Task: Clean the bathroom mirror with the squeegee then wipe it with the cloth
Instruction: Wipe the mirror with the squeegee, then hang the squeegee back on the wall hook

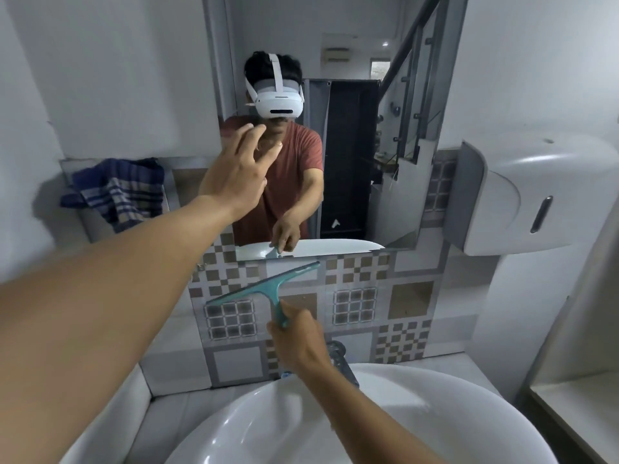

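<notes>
Gripping a teal plastic T-shaped squeegee (pixel 264 288) by its handle in the right hand (pixel 296 339), fingers curled round the stem, above the back rim of the round white ceramic basin (pixel 418 390). Held in front of the grey-and-brown patterned tile panel (pixel 355 306), below the bottom edge of the frameless rectangular wall mirror (pixel 351 128). Blade tilted, left end low, right end high and just under that edge, off the glass. Reaching up with the left hand (pixel 234 172), fingers spread wide and holding nothing, over the mirror's left edge about mid-height; cannot tell whether touching glass. Blue-and-beige checked cloth (pixel 114 192) crumpled on the grey ledge (pixel 97 226) left of the mirror, draped over its front edge, apart from both hands. Boxed in on the right by a white plastic wall dispenser (pixel 536 195), grey side close to the mirror's right edge. Chrome tap (pixel 338 356) just right of the right wrist, partly hidden. Open glass across centre and right of the mirror; tight along the bottom, close above the basin.
</notes>
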`<state>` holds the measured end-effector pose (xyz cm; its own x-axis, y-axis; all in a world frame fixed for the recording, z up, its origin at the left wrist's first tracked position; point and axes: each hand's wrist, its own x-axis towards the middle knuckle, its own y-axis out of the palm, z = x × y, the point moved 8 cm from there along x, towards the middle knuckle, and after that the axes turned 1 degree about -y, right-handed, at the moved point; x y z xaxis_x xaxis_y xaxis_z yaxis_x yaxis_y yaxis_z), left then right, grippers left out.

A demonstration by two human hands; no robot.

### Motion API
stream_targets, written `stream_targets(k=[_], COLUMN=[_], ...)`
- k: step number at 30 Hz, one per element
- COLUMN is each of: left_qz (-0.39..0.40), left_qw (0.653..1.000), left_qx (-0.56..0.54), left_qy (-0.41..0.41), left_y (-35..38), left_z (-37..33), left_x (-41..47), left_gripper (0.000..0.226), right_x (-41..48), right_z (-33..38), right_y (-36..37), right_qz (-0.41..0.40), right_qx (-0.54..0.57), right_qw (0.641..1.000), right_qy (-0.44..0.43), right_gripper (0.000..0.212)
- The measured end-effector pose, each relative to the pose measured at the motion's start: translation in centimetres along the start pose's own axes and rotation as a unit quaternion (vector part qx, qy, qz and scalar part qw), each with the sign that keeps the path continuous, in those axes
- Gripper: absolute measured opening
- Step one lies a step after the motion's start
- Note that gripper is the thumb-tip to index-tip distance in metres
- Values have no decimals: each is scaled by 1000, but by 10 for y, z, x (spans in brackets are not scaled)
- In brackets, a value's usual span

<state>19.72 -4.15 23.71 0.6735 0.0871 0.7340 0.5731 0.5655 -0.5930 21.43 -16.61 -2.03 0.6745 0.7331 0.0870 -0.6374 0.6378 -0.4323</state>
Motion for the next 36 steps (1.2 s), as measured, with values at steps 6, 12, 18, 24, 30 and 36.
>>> stream_targets(k=[6, 12, 18, 24, 30, 36], left_qz=[71, 157, 238, 201, 187, 144], left_qw=[995, 953, 914, 933, 921, 853], left_qx=[-50, -249, -325, -293, -315, -449], left_qy=[-48, -65, -55, -49, -134, -225], left_y=[-6, -22, -44, -62, -71, -80], left_z=[-20, -73, -127, -131, -107, -106], left_x=[-19, -59, -96, -99, -109, -108], left_gripper=[68, 45, 49, 28, 25, 20], right_x=[-22, -23, -22, -24, -26, -28], right_z=[17, 65, 101, 125, 137, 151], right_y=[-48, -125, -170, -190, -223, -217], right_qz=[74, 104, 125, 152, 144, 119], right_qx=[-164, -268, -297, -310, -102, 75], right_qw=[982, 953, 938, 925, 973, 973], right_qy=[-49, -100, -126, -160, -151, -184], right_gripper=[32, 32, 33, 39, 26, 34])
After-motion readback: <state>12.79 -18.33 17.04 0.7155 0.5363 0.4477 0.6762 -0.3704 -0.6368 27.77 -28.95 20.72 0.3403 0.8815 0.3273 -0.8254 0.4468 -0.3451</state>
